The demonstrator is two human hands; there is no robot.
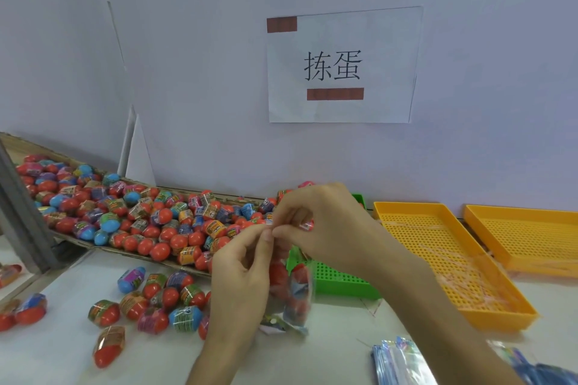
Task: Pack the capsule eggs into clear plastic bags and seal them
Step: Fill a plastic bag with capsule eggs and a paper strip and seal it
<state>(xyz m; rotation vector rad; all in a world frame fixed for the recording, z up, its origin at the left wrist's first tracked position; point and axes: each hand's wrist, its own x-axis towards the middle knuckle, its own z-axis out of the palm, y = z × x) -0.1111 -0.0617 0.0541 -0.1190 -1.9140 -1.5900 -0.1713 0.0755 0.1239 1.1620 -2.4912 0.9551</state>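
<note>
A clear plastic bag with red capsule eggs inside hangs upright in the middle, its bottom near the white table. My left hand pinches the bag's top from the left. My right hand pinches the same top edge from the right, fingertips meeting the left hand's. Several loose capsule eggs lie on the table to the left. A big heap of capsule eggs fills a cardboard tray behind them.
A green perforated tray stands just behind the bag. An orange perforated tray holding thin tie strips sits to the right, with a second orange tray beyond. A stack of empty bags lies at the front right. A white wall with a paper sign closes the back.
</note>
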